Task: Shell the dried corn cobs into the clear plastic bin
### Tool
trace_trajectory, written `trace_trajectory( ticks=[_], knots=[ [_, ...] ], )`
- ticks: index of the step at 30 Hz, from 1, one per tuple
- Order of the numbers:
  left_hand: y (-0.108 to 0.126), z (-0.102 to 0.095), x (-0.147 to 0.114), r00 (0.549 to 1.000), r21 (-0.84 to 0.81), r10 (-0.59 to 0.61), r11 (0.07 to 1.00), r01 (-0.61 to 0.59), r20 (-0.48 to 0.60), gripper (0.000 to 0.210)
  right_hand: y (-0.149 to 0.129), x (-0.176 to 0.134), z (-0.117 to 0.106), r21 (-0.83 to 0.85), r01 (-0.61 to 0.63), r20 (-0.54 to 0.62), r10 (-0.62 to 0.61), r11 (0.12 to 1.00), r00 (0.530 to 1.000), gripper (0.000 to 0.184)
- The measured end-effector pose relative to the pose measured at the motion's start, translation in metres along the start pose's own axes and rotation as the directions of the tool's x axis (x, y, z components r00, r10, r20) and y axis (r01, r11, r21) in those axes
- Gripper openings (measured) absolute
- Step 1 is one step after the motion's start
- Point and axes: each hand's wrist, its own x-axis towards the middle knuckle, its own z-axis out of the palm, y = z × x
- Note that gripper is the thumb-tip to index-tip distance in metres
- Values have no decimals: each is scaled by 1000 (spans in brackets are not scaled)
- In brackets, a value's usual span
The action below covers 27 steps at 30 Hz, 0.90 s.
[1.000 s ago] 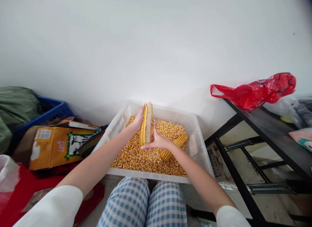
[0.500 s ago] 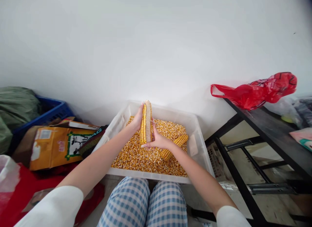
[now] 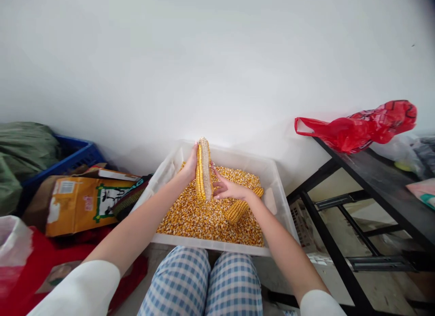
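My left hand is wrapped round the left side of a corn cob, which stands nearly upright above the bin. Yellow kernels cover the cob's left part, while a pale stripe without kernels runs down its right part. Close by the cob's right edge is my right hand, fingers apart and tips toward the cob; whether they touch it I cannot tell. Loose corn kernels fill the translucent plastic bin. More corn cobs lie on the kernels, partly behind my right wrist.
A black metal-framed table carries a red plastic bag on the right. To the left are an orange cardboard box, a blue crate and a red bag. The white wall rises behind the bin.
My right thumb has come off the cob's lower front, and the right hand has shifted slightly right and up. The cob stays in my left hand, raised a little.
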Motion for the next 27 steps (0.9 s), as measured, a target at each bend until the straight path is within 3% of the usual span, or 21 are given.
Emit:
trace_trajectory(
  ticks=[2,4,7,10,13,17,21,24,27],
  knots=[
    [0,-5,2,997,30,64,998,-63,-42,65,19,2,-14,-199,-87,-240,38,976,970,65],
    [-1,-11,4,984,105,148,985,-137,-99,58,40,5,-19,-462,-253,-412,47,850,910,38],
    [-7,-23,7,956,210,254,953,-220,-149,47,63,11,-12,-724,-382,-439,43,575,897,28],
    [-17,-31,8,958,226,248,951,-213,-142,39,71,17,0,-792,-409,-423,77,452,903,21],
    [-26,-32,6,996,210,91,974,-86,-10,32,69,20,2,-790,-425,-411,133,441,902,17],
    [-30,-27,4,982,281,-13,959,-41,186,26,58,9,-14,-757,-478,-437,198,446,877,21],
    [-27,-31,5,989,379,10,923,-67,149,29,35,-10,-32,-727,-481,-443,200,490,874,24],
    [-25,-37,7,994,344,-3,938,-36,112,41,13,-14,-29,-709,-369,-378,118,601,918,28],
    [-24,-41,9,987,255,-11,966,-32,163,44,-5,-3,-8,-662,-162,-315,-75,732,946,33]
  ],
)
